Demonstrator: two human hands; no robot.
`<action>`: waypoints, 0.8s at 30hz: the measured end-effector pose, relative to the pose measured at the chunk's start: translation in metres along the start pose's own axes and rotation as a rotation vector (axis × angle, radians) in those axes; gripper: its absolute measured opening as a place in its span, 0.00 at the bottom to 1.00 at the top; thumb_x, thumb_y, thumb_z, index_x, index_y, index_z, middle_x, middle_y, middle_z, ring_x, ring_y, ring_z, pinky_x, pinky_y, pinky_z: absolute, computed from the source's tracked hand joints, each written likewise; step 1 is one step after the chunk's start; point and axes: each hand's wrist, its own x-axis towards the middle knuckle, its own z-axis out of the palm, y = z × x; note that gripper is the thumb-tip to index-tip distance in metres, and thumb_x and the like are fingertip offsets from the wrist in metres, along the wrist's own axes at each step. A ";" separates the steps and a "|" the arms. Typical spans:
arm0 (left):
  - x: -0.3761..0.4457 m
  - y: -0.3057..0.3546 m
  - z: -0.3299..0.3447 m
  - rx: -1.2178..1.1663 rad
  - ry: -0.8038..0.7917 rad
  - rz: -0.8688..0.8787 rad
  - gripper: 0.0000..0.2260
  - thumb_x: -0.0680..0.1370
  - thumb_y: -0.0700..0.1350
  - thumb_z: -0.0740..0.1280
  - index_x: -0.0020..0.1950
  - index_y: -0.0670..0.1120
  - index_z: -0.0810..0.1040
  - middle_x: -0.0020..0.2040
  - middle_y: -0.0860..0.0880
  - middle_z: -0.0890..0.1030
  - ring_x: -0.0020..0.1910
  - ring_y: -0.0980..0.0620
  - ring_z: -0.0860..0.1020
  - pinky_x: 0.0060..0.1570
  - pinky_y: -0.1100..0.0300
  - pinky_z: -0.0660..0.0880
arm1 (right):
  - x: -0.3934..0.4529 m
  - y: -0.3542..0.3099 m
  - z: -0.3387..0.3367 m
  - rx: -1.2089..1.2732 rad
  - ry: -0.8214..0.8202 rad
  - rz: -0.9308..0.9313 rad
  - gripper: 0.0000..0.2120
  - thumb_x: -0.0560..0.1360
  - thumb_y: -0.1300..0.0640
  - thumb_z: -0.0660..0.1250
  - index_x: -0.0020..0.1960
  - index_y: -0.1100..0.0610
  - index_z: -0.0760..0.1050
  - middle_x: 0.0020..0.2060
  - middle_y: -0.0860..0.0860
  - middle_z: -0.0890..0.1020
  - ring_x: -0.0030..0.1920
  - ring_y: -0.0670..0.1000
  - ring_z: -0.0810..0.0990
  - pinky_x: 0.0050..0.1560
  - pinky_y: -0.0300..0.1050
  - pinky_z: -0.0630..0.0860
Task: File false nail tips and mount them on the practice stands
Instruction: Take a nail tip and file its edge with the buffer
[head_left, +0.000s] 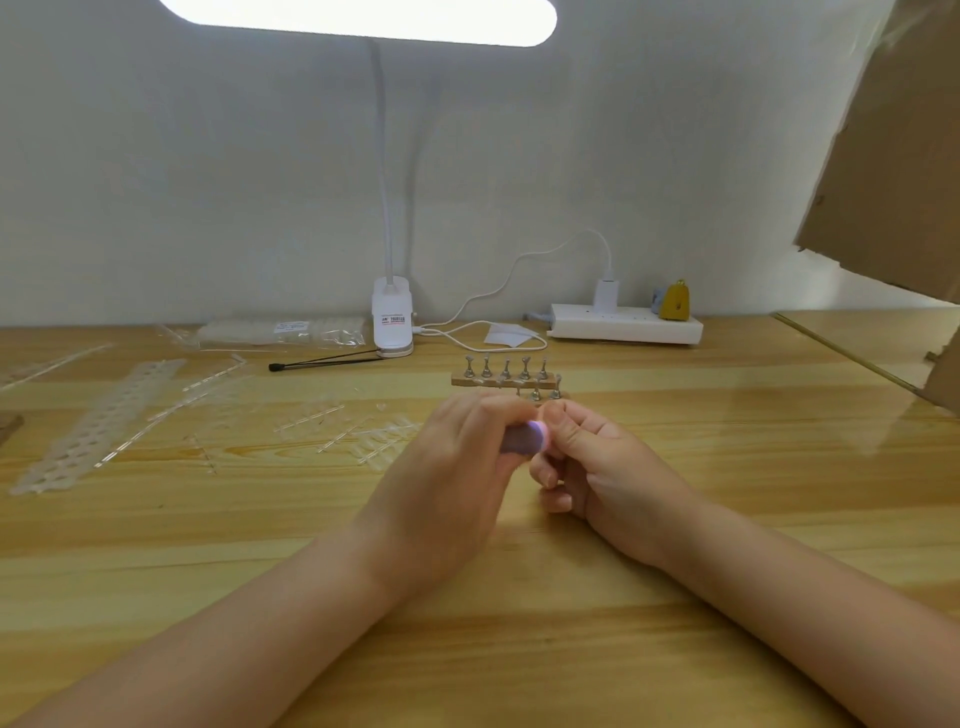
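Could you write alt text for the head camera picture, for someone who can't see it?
Two bare hands meet over a wooden table: the left hand grips a purple nail file against something tiny pinched by the right hand. Behind stand small metal practice stands, a lamp and a power strip.

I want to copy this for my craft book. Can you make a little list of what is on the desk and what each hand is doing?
left hand: grips a purple nail file
right hand: fingers curled, pinching something against the file; too small to see
stands: a row of small metal holders on a wooden bar, behind the hands
plastic strips: lying flat on the left
lamp: white, clipped at the back, switched on
power strip: white, by the wall, charger plugged in
desk: light wood
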 end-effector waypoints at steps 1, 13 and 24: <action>-0.001 -0.003 -0.002 0.033 0.010 -0.030 0.13 0.75 0.36 0.69 0.58 0.40 0.73 0.47 0.45 0.80 0.47 0.47 0.78 0.52 0.56 0.73 | 0.000 -0.001 0.001 0.000 -0.003 0.006 0.10 0.76 0.51 0.60 0.41 0.57 0.69 0.29 0.47 0.71 0.29 0.46 0.69 0.26 0.37 0.66; 0.006 -0.005 -0.011 0.235 0.025 0.240 0.14 0.73 0.35 0.67 0.56 0.45 0.68 0.45 0.47 0.83 0.43 0.46 0.79 0.48 0.58 0.74 | -0.002 -0.003 0.001 -0.021 -0.026 0.031 0.10 0.75 0.51 0.61 0.40 0.57 0.70 0.30 0.49 0.67 0.30 0.46 0.69 0.27 0.38 0.65; 0.009 -0.003 -0.011 0.225 0.042 0.304 0.19 0.71 0.31 0.69 0.56 0.45 0.69 0.45 0.50 0.83 0.44 0.48 0.80 0.51 0.61 0.74 | -0.001 -0.004 -0.005 -0.050 -0.134 0.034 0.06 0.76 0.56 0.61 0.42 0.58 0.68 0.33 0.50 0.68 0.31 0.46 0.70 0.29 0.38 0.64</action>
